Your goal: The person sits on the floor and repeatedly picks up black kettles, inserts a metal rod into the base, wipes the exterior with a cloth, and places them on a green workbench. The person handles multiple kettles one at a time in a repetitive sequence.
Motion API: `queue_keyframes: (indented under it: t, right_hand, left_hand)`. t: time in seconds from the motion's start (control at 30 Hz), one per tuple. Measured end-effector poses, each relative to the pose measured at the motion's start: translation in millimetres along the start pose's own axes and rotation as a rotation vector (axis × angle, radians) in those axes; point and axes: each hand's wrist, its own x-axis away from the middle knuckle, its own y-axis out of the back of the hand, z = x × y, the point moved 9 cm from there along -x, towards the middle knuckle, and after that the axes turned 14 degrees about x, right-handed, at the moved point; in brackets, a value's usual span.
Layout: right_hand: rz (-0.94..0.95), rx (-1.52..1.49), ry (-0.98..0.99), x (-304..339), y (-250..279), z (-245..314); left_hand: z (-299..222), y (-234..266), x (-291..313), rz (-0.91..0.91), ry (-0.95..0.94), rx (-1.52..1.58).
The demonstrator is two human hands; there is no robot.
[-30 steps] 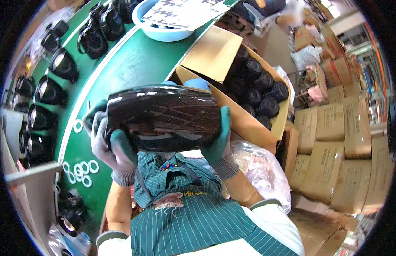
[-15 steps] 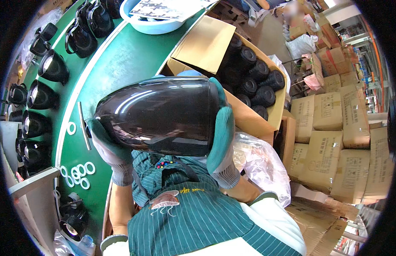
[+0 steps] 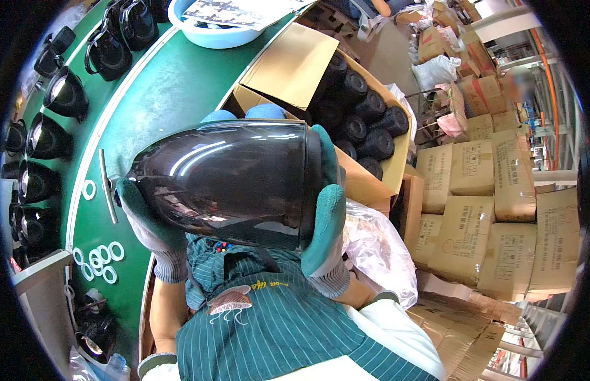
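A glossy black bullet-shaped vessel (image 3: 225,174) lies on its side in the air before my chest, narrow end to the left. My gloved left hand (image 3: 149,222) is closed around the lower side of its narrow end. My gloved right hand (image 3: 325,222) grips the wide end, where a black rim shows, with fingers along its edge. A thin metal rod (image 3: 108,186) appears right beside the narrow tip; whether it is attached I cannot tell. Blue rounded shapes (image 3: 264,112) peek out behind the vessel. The inside of the vessel is hidden.
On the green table (image 3: 174,82) lie several white rings (image 3: 98,255). Black pitchers (image 3: 109,56) line its far left side. A light-blue basin (image 3: 222,38) holds printed sheets. An open carton (image 3: 400,168) to the right contains black cylindrical parts (image 3: 376,145). Stacked cartons (image 3: 469,235) stand farther right.
The whole scene has shifted slightly left in view. The wide end of the vessel has tipped a little lower, and both hands keep their hold.
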Motion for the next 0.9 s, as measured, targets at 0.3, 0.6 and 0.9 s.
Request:
queue_keyframes:
  t: [0.3, 0.6, 0.9]
  right_hand:
    - [-0.006, 0.144, -0.019, 3.7, 11.7, 5.2]
    - [-0.085, -0.036, 0.105, 22.0, 36.6, -36.6]
    - [0.25, 0.176, 0.335, -49.5, 3.1, 7.1]
  left_hand:
    - [-3.6, -13.4, 9.7, 0.136, -0.069, -0.237]
    - [21.3, -18.8, 59.3, 0.115, 0.46, 0.107]
    - [-5.1, 59.4, 12.8, 0.857, -0.166, -0.795]
